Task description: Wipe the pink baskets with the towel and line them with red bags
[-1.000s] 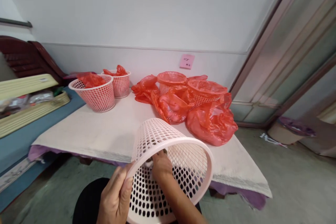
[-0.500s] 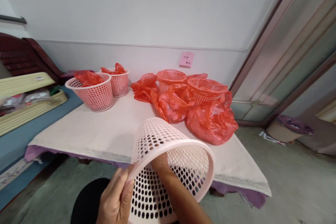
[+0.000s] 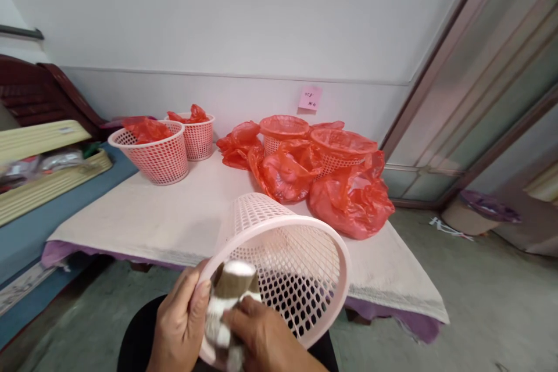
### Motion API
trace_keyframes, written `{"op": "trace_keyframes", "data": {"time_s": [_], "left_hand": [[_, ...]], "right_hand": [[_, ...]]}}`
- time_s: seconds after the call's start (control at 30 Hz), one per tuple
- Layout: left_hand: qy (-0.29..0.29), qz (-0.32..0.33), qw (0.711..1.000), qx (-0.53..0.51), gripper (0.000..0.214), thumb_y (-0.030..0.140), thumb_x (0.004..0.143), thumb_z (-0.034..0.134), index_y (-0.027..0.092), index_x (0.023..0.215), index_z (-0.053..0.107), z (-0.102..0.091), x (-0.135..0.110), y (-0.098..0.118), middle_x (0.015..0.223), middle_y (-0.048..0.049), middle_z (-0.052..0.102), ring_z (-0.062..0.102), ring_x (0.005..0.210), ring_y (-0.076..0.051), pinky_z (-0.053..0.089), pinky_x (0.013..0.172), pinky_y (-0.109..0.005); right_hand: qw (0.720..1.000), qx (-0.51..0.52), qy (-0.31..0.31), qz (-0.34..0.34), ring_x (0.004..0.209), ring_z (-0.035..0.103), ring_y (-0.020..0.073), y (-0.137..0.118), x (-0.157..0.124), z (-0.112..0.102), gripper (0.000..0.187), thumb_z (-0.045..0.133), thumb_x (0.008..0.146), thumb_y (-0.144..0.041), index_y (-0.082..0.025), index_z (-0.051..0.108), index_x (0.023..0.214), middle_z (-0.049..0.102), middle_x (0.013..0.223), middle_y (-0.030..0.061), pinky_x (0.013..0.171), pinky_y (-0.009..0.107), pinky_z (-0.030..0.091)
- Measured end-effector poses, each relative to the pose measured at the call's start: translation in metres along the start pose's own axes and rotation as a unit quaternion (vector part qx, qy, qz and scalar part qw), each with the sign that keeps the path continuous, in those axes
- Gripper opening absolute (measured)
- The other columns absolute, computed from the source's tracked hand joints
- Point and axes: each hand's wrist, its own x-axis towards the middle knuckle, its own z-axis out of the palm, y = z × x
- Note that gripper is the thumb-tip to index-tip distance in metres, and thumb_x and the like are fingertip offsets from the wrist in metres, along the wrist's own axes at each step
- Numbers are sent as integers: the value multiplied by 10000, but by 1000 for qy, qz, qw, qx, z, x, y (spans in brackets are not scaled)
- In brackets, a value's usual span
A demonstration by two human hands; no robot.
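A pale pink perforated plastic wastebasket (image 3: 300,267) lies tilted over the table's front edge, its mouth facing me. My left hand (image 3: 178,317) is closed on the left side of its rim, thumb at the front. Inside the mouth, near the lower left, my right hand (image 3: 261,328) is closed on a white and brown cloth (image 3: 233,288). The cloth is bunched, partly blurred, and close to the basket's inner wall. Fingertips of the right hand are partly hidden by the cloth.
Two pink baskets (image 3: 163,157) with red plastic bags inside stand at the left of the table (image 3: 174,215). Behind the held basket are more baskets lined with red bags (image 3: 349,186). A pink note (image 3: 309,98) is on the wall. A lined bin (image 3: 471,218) stands right.
My right hand has drawn back from deep inside the basket toward its mouth, bringing the cloth into view. The basket's rim has shifted slightly up and left, with my left hand still holding it.
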Motion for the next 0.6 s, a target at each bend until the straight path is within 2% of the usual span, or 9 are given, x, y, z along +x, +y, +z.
{"op": "trace_keyframes", "data": {"time_s": [0.03, 0.1, 0.2, 0.23, 0.3, 0.37, 0.43, 0.6], "left_hand": [[3, -4, 1000, -1, 251, 226, 996, 447, 236, 1183, 614, -1, 1, -1, 1032, -30, 719, 686, 957, -106, 503, 855, -138], [7, -7, 1000, -4, 232, 232, 992, 463, 227, 1155, 628, -1, 5, -1, 1017, -34, 725, 687, 948, -112, 505, 840, -144], [-4, -27, 999, -18, 233, 264, 991, 478, 206, 1140, 648, -1, 12, -1, 1002, -45, 731, 688, 903, -119, 508, 801, -157], [-8, -36, 999, -23, 237, 276, 991, 480, 203, 1134, 655, -2, 16, -1, 995, -44, 733, 687, 884, -120, 509, 787, -161], [-18, -51, 998, -31, 241, 306, 989, 484, 205, 1111, 667, -4, 25, 1, 990, -38, 737, 685, 866, -128, 509, 770, -174], [-27, -60, 997, -36, 260, 344, 985, 488, 210, 1106, 675, -6, 36, 4, 1000, -36, 737, 683, 868, -142, 511, 770, -198], [-41, -65, 996, -43, 287, 373, 983, 491, 217, 1139, 675, -7, 46, 8, 1024, -35, 733, 676, 885, -153, 507, 784, -218], [-80, -58, 992, -76, 286, 356, 991, 495, 234, 1190, 660, -3, 63, 13, 1064, -22, 703, 653, 973, -134, 476, 852, -202]], "right_hand": [[1000, -26, -4, -8, 758, 653, 159, -1, -12, 7, 226, 670, 840, -287, -316, 687, 1063, 670, 911, -5, 634, 210, 486], [996, -75, 31, 23, 628, 619, 156, 4, -31, 23, 105, 691, 845, -346, -286, 680, 931, 636, 754, -14, 530, 217, 442], [975, -143, 145, 85, 583, 629, 186, 16, -45, 41, 142, 719, 821, -366, -254, 632, 826, 610, 662, -7, 513, 255, 460], [966, -170, 177, 80, 583, 636, 191, 17, -46, 42, 142, 724, 817, -364, -260, 628, 828, 612, 664, -8, 517, 263, 470], [947, -237, 215, 24, 586, 637, 201, 14, -44, 39, 103, 707, 828, -323, -287, 638, 895, 630, 701, -5, 508, 277, 474], [923, -307, 228, -38, 579, 627, 218, 4, -38, 32, 174, 667, 840, -260, -300, 640, 1007, 653, 751, 16, 491, 298, 474], [905, -356, 223, -70, 565, 617, 242, -5, -29, 27, 282, 625, 834, -211, -266, 619, 1111, 674, 792, 60, 476, 337, 485], [904, -374, 199, -59, 590, 621, 279, -7, -7, 38, 435, 608, 756, -128, -121, 575, 1190, 683, 800, 130, 478, 404, 529]]}}
